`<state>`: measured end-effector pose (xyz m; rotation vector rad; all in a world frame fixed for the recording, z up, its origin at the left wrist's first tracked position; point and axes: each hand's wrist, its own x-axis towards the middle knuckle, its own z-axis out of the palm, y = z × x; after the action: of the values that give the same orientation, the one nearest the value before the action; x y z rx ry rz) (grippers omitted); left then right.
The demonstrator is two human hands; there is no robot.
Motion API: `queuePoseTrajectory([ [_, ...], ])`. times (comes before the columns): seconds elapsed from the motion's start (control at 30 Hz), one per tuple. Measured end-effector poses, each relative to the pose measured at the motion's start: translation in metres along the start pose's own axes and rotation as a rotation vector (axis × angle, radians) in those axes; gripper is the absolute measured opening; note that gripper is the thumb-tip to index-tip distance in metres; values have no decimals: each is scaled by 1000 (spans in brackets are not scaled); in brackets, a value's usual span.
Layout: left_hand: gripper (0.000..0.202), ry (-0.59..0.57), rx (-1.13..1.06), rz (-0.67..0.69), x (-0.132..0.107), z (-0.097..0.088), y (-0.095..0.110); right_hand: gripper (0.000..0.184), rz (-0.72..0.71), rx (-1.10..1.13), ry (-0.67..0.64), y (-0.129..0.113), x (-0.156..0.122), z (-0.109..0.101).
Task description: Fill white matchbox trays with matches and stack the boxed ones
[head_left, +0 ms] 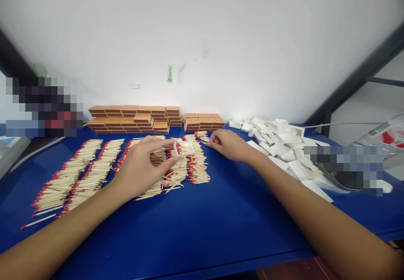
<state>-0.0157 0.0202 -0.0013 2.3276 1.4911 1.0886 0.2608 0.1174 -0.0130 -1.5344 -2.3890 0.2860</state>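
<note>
My left hand [139,166] grips a small white matchbox tray [184,148] between thumb and fingers, above the piled matches. Some red-headed matches lie inside that tray. My right hand [225,144] is a little to the right, its thumb and forefinger pinched at the ends of a few matches [202,137] at the edge of the pile. Under and beside the tray, loose matches [198,166] lie in a heap with mostly red heads to the left. Long rows of matches [85,166] spread across the left side.
Stacked orange-brown matchboxes [126,111] stand along the wall, with a smaller stack [203,122] to their right. A heap of white trays [284,141] lies at the right on the blue table [202,229]. Dark metal frame bars [356,69] rise at both sides.
</note>
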Motion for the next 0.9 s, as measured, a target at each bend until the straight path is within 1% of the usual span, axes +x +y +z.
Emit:
queuePoseTrajectory([
  [0.13, 44, 8, 0, 11, 1, 0, 1, 19, 12, -3, -55, 4, -1, -5],
  [0.3, 47, -5, -12, 7, 1, -1, 2, 17, 18, -35, -137, 11, -6, -18],
  [0.43, 47, -4, -16, 12, 1, 0, 1, 12, 37, -19, -205, 13, -9, -23],
  [0.6, 45, -3, 4, 19, 1, 0, 1, 12, -5, -30, -188, 7, -8, -22],
  [0.7, 46, -8, -3, 7, 1, 0, 2, 9, -13, -20, -175, 6, -8, -21],
  [0.8, 45, -4, 0, 10, 1, -1, 1, 6, -25, -31, -127, 7, -7, -18],
  [0.9, 45, 0, -1, 18, 1, 0, 0, 9, -43, -17, -83, 6, -5, -12],
])
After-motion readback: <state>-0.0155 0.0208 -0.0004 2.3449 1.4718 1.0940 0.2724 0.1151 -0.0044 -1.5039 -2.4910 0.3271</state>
